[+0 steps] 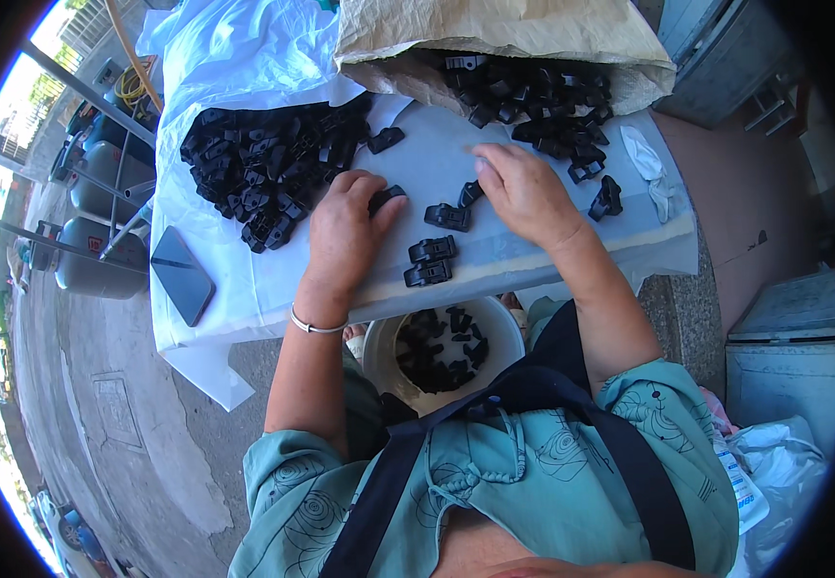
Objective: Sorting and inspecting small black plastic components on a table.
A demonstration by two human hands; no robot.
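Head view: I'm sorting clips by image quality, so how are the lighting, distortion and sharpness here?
Head view: hard sunlight, with the white table cover partly blown out; the left hand and right hand look sharp, no motion blur; the black plastic clips merge into dark masses in the pile; fisheye bends the table edge and blacks out the corners; the bucket below sits in shade.

You're working in hard daylight here, sun coming in from the upper left, so the white sheet point(244, 58) on the table blows out to near pure glare by its far left corner. Your hands throw short, crisp shadows on the surface. The black clips point(263, 169) lose detail in their dark piles. Fisheye bends everything near the rim, with a black vignette around. The centre stays sharp; your shirt at the bottom is soft.
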